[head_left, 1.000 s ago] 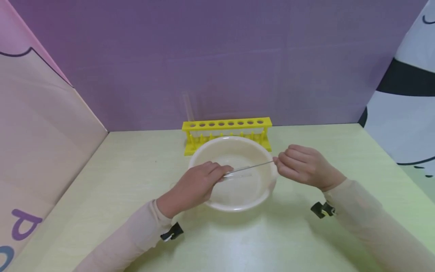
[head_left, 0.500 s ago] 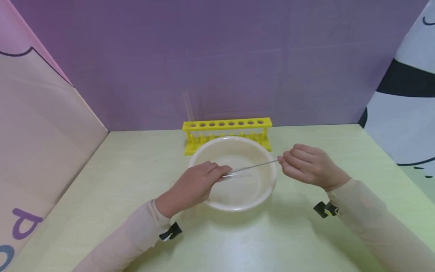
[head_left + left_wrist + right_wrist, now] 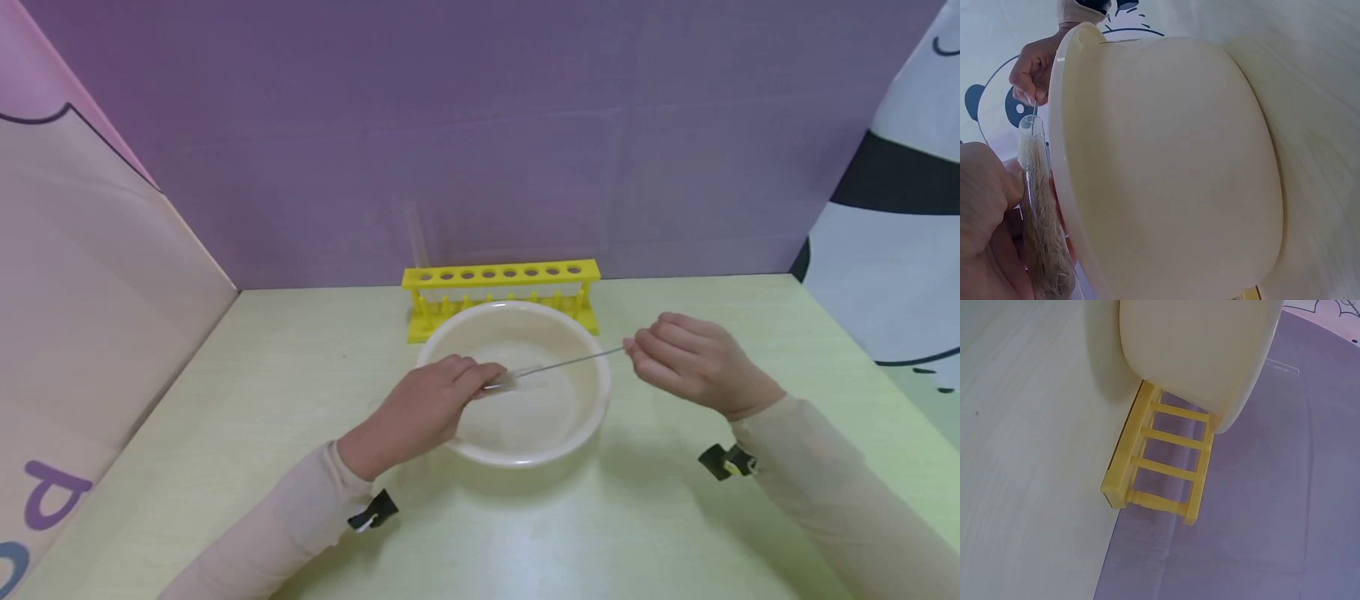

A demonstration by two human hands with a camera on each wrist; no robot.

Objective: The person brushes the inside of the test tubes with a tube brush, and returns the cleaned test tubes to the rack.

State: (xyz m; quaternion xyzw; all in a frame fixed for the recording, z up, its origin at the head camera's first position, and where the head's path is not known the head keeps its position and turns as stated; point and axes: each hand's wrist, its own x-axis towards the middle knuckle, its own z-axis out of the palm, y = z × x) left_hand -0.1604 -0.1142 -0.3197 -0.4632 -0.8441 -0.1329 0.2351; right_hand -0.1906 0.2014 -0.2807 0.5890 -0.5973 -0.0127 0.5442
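Over the cream basin [image 3: 517,437], my left hand [image 3: 423,408] grips a clear glass test tube [image 3: 1024,147] lying nearly level, its mouth toward the right hand. Bristles of a test tube brush [image 3: 1044,231] fill much of the tube in the left wrist view. The brush's thin wire handle [image 3: 573,361] runs out of the mouth and slopes up to the right. My right hand [image 3: 686,362], fingers curled, pinches the wire's far end just beyond the basin's right rim. The right wrist view does not show the right hand.
Behind the basin stands a yellow test tube rack [image 3: 501,275] with a row of holes and pegs. A clear test tube [image 3: 416,237] stands in its leftmost hole. A purple backdrop [image 3: 480,133] rises behind the pale table [image 3: 315,358].
My right hand has drawn right and slightly up with the wire, so the brush has slid partway toward the tube's mouth. The left hand has shifted slightly left with the tube.
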